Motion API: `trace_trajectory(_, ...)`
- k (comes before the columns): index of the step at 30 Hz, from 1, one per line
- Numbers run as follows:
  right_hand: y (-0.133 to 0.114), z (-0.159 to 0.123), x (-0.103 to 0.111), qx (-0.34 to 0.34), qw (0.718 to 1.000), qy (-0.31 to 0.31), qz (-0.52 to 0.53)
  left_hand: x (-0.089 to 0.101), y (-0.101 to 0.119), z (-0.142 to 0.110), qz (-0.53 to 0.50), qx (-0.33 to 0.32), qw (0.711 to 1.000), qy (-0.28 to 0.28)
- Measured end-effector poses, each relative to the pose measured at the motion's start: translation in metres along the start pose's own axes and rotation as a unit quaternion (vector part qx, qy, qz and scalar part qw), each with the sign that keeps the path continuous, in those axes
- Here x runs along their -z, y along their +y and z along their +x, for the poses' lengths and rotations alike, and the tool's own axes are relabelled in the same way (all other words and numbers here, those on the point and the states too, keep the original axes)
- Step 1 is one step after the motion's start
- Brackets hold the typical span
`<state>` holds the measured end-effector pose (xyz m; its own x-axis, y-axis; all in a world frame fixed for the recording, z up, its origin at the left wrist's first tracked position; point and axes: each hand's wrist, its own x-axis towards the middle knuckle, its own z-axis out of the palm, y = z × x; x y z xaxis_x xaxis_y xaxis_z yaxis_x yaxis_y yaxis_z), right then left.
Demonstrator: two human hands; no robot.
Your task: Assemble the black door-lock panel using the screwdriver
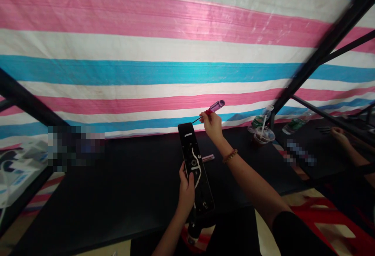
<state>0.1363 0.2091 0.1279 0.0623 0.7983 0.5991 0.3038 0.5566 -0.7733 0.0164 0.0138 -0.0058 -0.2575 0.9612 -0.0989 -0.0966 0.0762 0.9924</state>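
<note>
Gripping black lock panel [187,143] | left fingers [190,179] wrapped round its edge | right fingers [204,116] pinching red screwdriver [216,107]

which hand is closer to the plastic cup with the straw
Right. The right hand, gripping a screwdriver, is up, left of the plastic cup, not touching it; the left hand sits farther away, gripping a black lock panel.

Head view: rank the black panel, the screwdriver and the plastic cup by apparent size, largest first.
1. Black panel
2. Screwdriver
3. Plastic cup
The screwdriver looks longer but sits nearer the camera, so 2 and 3 are unsure.
</note>
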Motion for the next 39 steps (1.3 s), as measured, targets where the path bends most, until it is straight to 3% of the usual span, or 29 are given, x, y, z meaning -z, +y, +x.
trace_trajectory(12,0.018,0.001,-0.011,0.020,0.999,-0.012,-0.034,-0.002,-0.021,0.005,-0.030,0.009,0.999,-0.024)
trace_trajectory(20,0.009,0.007,-0.015,0.033,0.997,-0.042,-0.057,0.003,-0.019,0.004,-0.024,0.007,0.999,-0.042)
trace_trajectory(31,0.014,0.016,-0.028,-0.054,0.986,-0.127,0.096,0.008,-0.024,0.005,-0.025,-0.006,0.998,-0.060)
trace_trajectory(39,0.013,0.018,-0.028,-0.065,0.992,-0.088,0.065,0.009,-0.025,0.005,-0.001,-0.018,0.998,-0.062)
